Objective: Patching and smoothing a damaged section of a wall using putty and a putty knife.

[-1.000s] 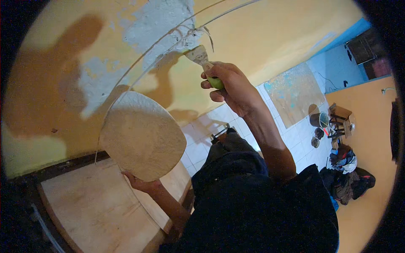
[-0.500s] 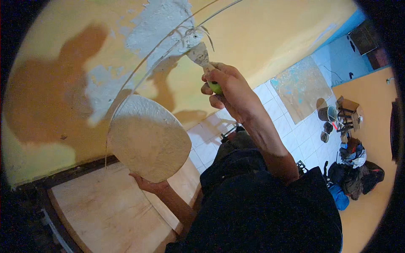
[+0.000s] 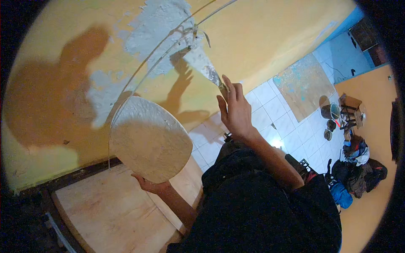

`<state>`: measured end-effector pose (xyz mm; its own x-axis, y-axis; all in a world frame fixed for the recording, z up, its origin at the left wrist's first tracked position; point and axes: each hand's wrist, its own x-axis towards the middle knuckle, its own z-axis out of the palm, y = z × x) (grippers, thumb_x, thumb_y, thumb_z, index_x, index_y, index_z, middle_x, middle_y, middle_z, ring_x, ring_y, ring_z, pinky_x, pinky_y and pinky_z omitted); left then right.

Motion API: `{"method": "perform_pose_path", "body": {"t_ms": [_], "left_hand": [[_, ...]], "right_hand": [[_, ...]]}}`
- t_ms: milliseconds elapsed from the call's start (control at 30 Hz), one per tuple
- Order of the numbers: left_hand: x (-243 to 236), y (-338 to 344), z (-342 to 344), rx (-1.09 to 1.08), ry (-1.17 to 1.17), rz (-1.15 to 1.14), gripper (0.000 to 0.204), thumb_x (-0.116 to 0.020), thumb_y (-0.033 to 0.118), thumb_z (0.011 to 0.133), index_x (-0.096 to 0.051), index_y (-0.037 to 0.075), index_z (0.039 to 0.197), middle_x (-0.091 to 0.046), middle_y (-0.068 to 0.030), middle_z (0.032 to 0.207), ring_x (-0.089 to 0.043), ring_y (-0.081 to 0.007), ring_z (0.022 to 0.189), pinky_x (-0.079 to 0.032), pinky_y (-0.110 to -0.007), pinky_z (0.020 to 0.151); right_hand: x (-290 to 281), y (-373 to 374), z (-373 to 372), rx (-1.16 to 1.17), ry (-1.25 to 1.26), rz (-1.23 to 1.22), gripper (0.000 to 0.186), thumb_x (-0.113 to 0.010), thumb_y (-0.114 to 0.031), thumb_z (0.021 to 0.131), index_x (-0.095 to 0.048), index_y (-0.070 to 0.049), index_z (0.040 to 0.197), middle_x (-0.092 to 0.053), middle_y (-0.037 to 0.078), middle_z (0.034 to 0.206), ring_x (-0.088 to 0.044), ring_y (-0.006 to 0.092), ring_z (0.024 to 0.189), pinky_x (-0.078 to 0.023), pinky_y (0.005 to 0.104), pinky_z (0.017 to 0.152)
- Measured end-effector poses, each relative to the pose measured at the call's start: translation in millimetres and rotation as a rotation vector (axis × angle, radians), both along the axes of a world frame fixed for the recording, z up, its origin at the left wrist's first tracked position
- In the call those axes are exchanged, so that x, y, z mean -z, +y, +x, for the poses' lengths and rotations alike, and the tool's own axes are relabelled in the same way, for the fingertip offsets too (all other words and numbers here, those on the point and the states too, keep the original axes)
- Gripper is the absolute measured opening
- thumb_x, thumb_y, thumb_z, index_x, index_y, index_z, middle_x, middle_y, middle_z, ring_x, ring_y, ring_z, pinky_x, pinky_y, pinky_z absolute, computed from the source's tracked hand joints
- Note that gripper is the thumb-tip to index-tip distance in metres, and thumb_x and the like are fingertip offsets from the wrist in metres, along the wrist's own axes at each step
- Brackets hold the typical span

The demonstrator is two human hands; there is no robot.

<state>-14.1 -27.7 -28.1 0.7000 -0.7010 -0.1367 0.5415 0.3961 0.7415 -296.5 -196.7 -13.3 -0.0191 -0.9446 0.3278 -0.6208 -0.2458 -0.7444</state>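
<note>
My right hand (image 3: 238,111) grips the handle of a putty knife (image 3: 203,64), its index finger stretched along it. The wide, whitish-smeared blade points up and left, close to the yellow wall, just below a knot of thin cables. Low on the left, my left hand (image 3: 152,185) holds a rounded board (image 3: 154,145) by its lower edge, thumb showing and the other fingers hidden beneath. Pale paste is smeared over the board's face. Rough grey-white filler (image 3: 158,31) covers a patch of the wall behind the cables (image 3: 162,50).
Below the board is a wooden panel (image 3: 114,202) with a dark frame. On the white tiled floor lie a stained sheet (image 3: 303,86), a bucket (image 3: 334,110) and a small stool (image 3: 349,116). Bags and clothes (image 3: 358,173) are heaped by the orange wall at right.
My right hand has turned over and drawn back slightly down and right. The putty knife's blade has come away from the cable knot and shows its broad face. My left hand and board barely moved.
</note>
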Motion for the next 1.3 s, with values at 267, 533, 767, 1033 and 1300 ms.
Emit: {"method": "perform_pose_path", "body": {"t_ms": [267, 533, 767, 1033, 1300], "left_hand": [[-5.6, -4.5, -9.6, -0.068, -0.140, 0.106, 0.066, -0.045, 0.051, 0.098, -0.036, 0.008, 0.147, -0.035, -0.0160, 0.153, -0.033, -0.0394, 0.138, -0.026, -0.060, 0.114], [6.5, 0.4, -1.5, -0.024, -0.008, 0.013, 0.062, -0.047, 0.048, 0.097, -0.039, 0.009, 0.145, -0.039, -0.0167, 0.150, -0.037, -0.0399, 0.135, -0.027, -0.062, 0.113], [11.4, -1.5, 4.5, -0.028, 0.053, -0.017, 0.057, -0.047, 0.040, 0.097, -0.042, 0.006, 0.143, -0.041, -0.0175, 0.148, -0.038, -0.0404, 0.135, -0.027, -0.063, 0.112], [14.0, -2.0, 5.8, -0.004, 0.029, -0.027, 0.060, -0.047, 0.045, 0.098, -0.040, 0.006, 0.144, -0.040, -0.0185, 0.148, -0.037, -0.0410, 0.135, -0.027, -0.062, 0.113], [15.4, -5.2, 0.6, -0.108, -0.090, 0.090, 0.065, -0.043, 0.050, 0.099, -0.038, 0.005, 0.145, -0.039, -0.0187, 0.149, -0.037, -0.0412, 0.135, -0.030, -0.061, 0.112]], "right_hand": [[44.5, -54.6, 9.6, 0.062, 0.060, -0.321, 0.048, -0.064, -0.011, 0.089, -0.050, -0.006, 0.135, -0.053, 0.015, 0.105, -0.060, 0.0308, 0.085, -0.054, 0.0391, 0.062], [50.4, -60.0, 23.8, 0.007, -0.135, -0.201, 0.047, -0.065, -0.008, 0.087, -0.053, -0.014, 0.132, -0.053, 0.015, 0.106, -0.061, 0.0287, 0.082, -0.053, 0.0400, 0.061], [61.5, -52.9, 15.2, 0.053, -0.164, -0.192, 0.046, -0.066, -0.008, 0.087, -0.056, -0.015, 0.131, -0.053, 0.015, 0.106, -0.062, 0.0287, 0.072, -0.052, 0.0397, 0.060], [61.2, -94.8, 1.4, -0.048, -0.153, -0.235, 0.041, -0.067, -0.008, 0.087, -0.058, -0.015, 0.126, -0.052, 0.015, 0.110, -0.063, 0.0288, 0.079, -0.053, 0.0387, 0.062], [49.2, -99.2, -37.3, -0.123, 0.053, -0.414, 0.040, -0.069, -0.011, 0.085, -0.062, -0.020, 0.123, -0.056, 0.010, 0.107, -0.058, 0.0255, 0.083, -0.053, 0.0380, 0.064]]}}
